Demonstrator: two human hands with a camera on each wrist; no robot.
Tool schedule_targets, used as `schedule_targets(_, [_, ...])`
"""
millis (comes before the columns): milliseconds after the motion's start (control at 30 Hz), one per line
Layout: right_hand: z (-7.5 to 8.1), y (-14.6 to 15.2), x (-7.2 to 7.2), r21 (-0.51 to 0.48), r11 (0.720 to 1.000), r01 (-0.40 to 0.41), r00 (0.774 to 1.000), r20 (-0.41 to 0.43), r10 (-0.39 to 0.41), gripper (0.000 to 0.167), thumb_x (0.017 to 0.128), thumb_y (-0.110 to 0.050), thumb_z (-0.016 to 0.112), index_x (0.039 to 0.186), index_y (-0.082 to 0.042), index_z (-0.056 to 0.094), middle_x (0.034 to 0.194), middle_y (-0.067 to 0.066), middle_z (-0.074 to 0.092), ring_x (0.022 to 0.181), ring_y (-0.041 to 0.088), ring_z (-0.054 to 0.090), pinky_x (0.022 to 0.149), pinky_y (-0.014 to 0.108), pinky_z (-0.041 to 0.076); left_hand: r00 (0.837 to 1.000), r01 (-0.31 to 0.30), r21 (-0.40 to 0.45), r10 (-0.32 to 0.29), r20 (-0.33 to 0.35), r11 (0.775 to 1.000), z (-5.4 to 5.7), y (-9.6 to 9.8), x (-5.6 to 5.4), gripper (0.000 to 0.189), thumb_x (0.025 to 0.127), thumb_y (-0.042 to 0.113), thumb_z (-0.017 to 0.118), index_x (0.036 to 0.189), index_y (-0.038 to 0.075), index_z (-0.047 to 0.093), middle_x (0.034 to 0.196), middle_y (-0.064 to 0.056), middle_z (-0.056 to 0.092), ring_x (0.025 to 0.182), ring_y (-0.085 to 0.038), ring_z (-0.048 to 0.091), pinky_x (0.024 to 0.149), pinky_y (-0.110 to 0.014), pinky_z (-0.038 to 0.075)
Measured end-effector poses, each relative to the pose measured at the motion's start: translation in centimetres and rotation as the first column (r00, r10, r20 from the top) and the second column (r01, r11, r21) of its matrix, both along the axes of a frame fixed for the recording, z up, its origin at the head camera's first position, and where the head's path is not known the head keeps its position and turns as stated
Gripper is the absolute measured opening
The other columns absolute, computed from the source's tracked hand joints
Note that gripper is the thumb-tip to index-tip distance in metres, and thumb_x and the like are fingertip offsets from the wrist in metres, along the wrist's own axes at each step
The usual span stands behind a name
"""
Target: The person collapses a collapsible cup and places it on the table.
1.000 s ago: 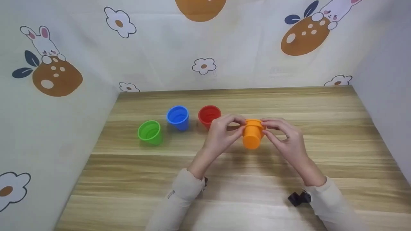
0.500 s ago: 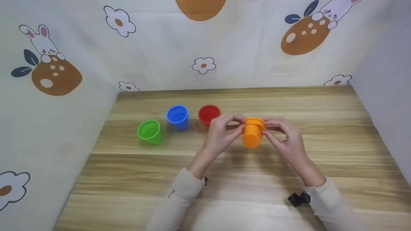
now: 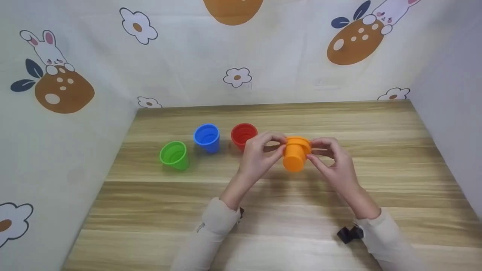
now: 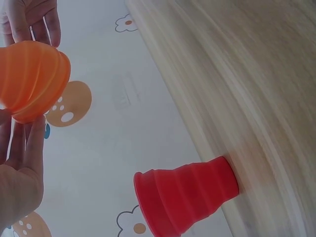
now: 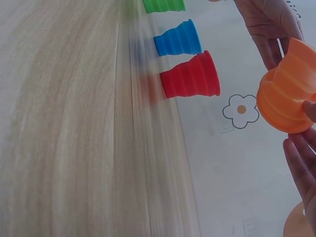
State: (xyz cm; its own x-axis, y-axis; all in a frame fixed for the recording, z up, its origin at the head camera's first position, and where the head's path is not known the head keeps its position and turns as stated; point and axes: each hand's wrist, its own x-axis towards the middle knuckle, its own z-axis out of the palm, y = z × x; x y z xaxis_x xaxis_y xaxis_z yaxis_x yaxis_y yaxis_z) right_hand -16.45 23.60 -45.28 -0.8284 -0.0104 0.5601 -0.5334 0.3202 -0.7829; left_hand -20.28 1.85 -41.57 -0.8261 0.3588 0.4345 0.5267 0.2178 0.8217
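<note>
An orange ribbed cup [image 3: 295,154] is held up off the table between both hands, its rim away from the person and its base toward them. At the cup's left side, the left hand [image 3: 260,154] pinches the rim area between thumb and fingers. My right hand [image 3: 337,160] pinches it from the right in the same way. In the left wrist view the orange cup [image 4: 32,81] shows stepped rings, with fingers at both sides. A red cup [image 3: 243,135] stands upright just behind the left hand, which partly hides it.
A blue cup [image 3: 207,137] and a green cup [image 3: 175,155] stand upright to the left on the wood-grain table [image 3: 150,210]. A white patterned backdrop [image 3: 188,56] rises behind and at both sides. A black strap piece [image 3: 350,234] is at the right sleeve.
The orange cup has risen slightly and tilted a little in both hands, its collar turning more to the right. The other cups stay in place; the view shifts slightly.
</note>
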Motion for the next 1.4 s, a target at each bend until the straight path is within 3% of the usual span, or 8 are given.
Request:
schedule_targets(133, [0.03,0.09,0.04,0.011,1.0,0.005,0.998,0.068,-0.006,0.044,0.083,0.004,0.075,0.124,0.002,0.058,0.111,0.012,0.07,0.098,0.003,0.068,0.086,0.02,0.058,1.0,-0.003,0.024,0.003,0.001,1.0,0.05,0.03,0.01,0.013,0.09,0.006,0.072,0.103,0.003,0.07,0.111,-0.008,0.072,0.105,-0.017,0.07,0.084,-0.022,0.06])
schedule_targets(267, [-0.12,0.15,-0.01,0.014,1.0,-0.001,0.996,0.091,0.0,0.042,0.084,0.004,0.075,0.123,0.001,0.061,0.112,0.012,0.071,0.097,0.003,0.069,0.086,0.02,0.058,1.0,-0.003,0.037,0.003,-0.001,0.999,0.01,0.07,0.02,0.013,0.09,0.006,0.072,0.103,0.003,0.07,0.111,-0.009,0.072,0.104,-0.017,0.07,0.084,-0.022,0.06])
schedule_targets(567, [-0.23,-0.05,-0.02,-0.016,1.0,0.005,0.999,0.048,-0.004,0.036,0.082,0.008,0.074,0.116,0.005,0.064,0.108,0.003,0.07,0.093,0.002,0.069,0.086,0.019,0.058,1.0,0.003,0.054,-0.003,-0.004,0.999,-0.24,0.09,0.08,0.012,0.089,0.005,0.072,0.101,0.002,0.07,0.11,-0.009,0.073,0.104,-0.018,0.07,0.083,-0.027,0.061])
schedule_targets(967, [0.18,-0.4,0.24,-0.002,0.998,0.063,0.998,0.017,-0.063,0.029,0.082,0.007,0.075,0.11,0.003,0.067,0.104,0.015,0.071,0.09,-0.001,0.068,0.083,0.014,0.057,0.999,0.009,0.039,-0.011,0.034,0.999,-0.53,0.03,0.09,0.013,0.09,0.006,0.072,0.102,0.005,0.07,0.112,-0.007,0.072,0.103,-0.016,0.069,0.083,-0.025,0.061])
schedule_targets(1400, [-0.01,-0.29,0.2,0.017,0.996,0.083,0.997,0.002,-0.083,0.024,0.085,0.001,0.075,0.108,0.003,0.069,0.101,0.016,0.073,0.086,0.008,0.071,0.081,0.013,0.057,0.994,0.017,-0.05,-0.012,0.113,0.999,-0.31,0.0,0.18,0.03,0.091,0.017,0.072,0.119,0.009,0.065,0.118,-0.004,0.071,0.106,-0.014,0.068,0.089,-0.027,0.06])
